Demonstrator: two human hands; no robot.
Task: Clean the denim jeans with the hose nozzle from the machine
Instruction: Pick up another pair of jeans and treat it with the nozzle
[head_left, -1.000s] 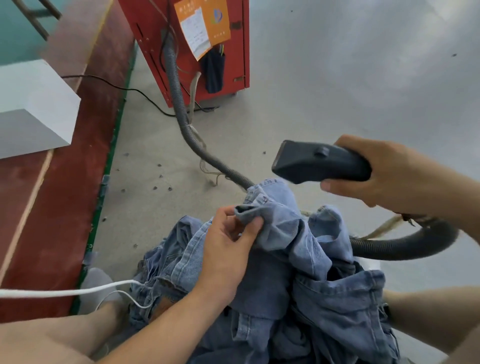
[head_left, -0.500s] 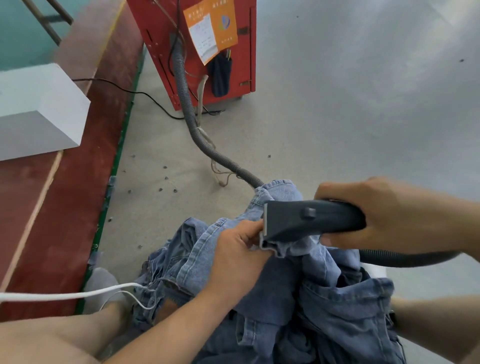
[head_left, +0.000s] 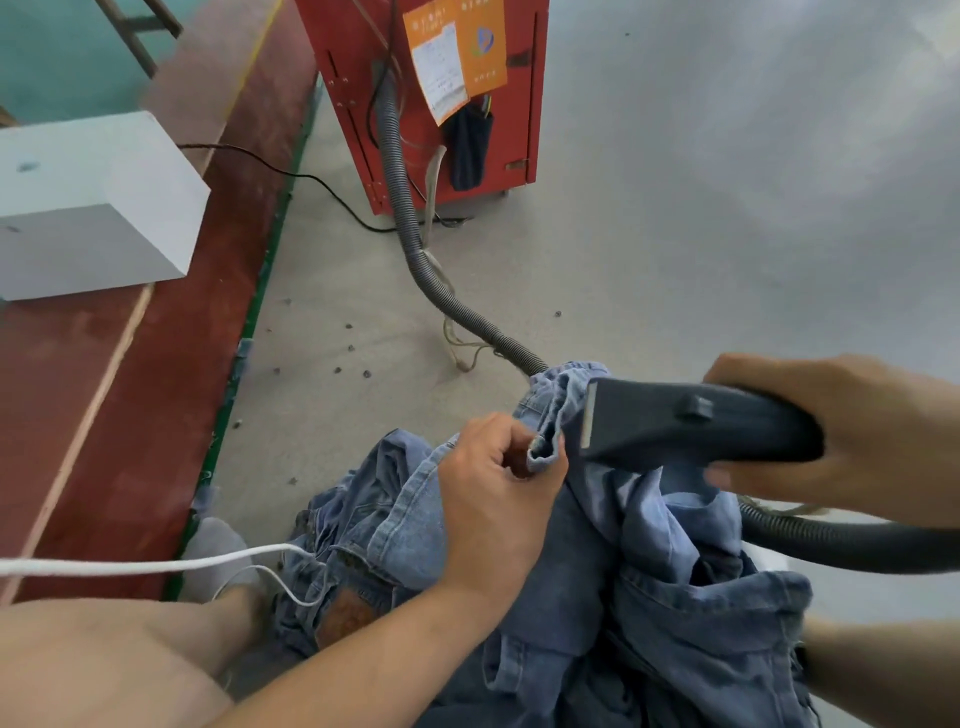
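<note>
Crumpled blue denim jeans (head_left: 649, 597) lie piled over my lap at the bottom centre. My left hand (head_left: 493, 499) pinches a raised fold of the denim near its top edge. My right hand (head_left: 857, 436) grips the dark grey hose nozzle (head_left: 685, 421), whose flat mouth points left and sits against the held fold. A ribbed grey hose (head_left: 415, 249) runs across the floor from the red machine (head_left: 431, 93), passes behind the jeans and comes out again at the right under my right wrist.
A white block (head_left: 93, 202) sits on a red-brown strip (head_left: 104, 395) along the left. A black cable (head_left: 311, 182) crosses the grey floor to the machine. A white cord (head_left: 130, 564) stretches across my left leg. Small debris dots the floor.
My right hand brought the nozzle down from above the jeans onto the fold that my left hand holds. The nozzle mouth now rests against the denim.
</note>
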